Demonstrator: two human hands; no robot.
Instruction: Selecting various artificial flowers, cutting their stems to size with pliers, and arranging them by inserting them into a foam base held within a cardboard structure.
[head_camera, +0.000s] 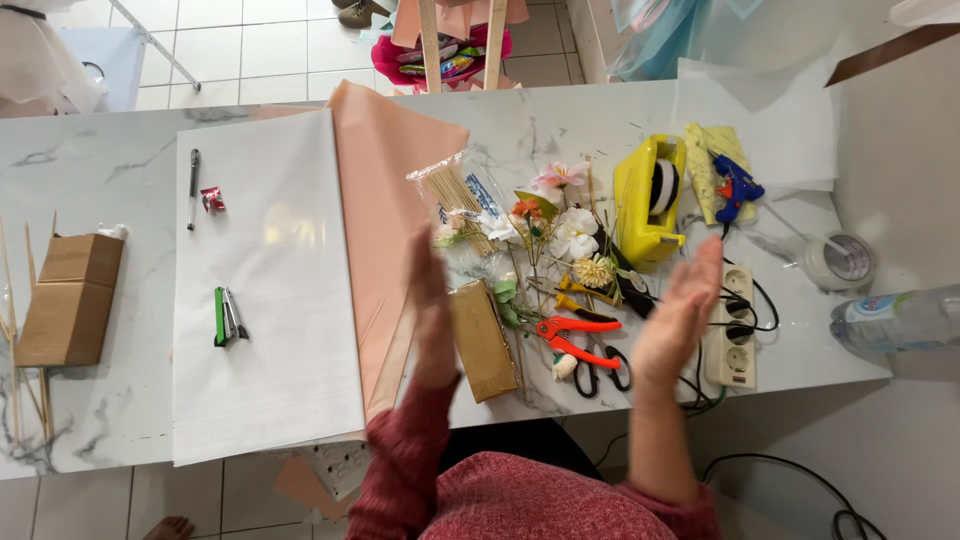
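Observation:
My left hand (432, 312) is raised edge-on above the table, fingers straight, holding nothing. Below it lie a small brown paper-wrapped block (481, 340) and a peach paper sheet (385, 190). My right hand (678, 310) is also up, palm facing left, fingers straight and empty. Between the hands lie orange-handled pruners (570, 335), black scissors (598, 370), artificial flowers (570, 225) and a clear bag of thin wooden sticks (462, 200). The right hand hovers beside a white power strip (733, 345).
A white paper sheet (265, 290) carries a green stapler (226, 317), a pen (192, 187) and a red clip (212, 199). A cardboard box (68, 298) sits left. A yellow tape dispenser (650, 200), blue glue gun (735, 187), tape roll (840, 260) and plastic bottle (900, 318) sit right.

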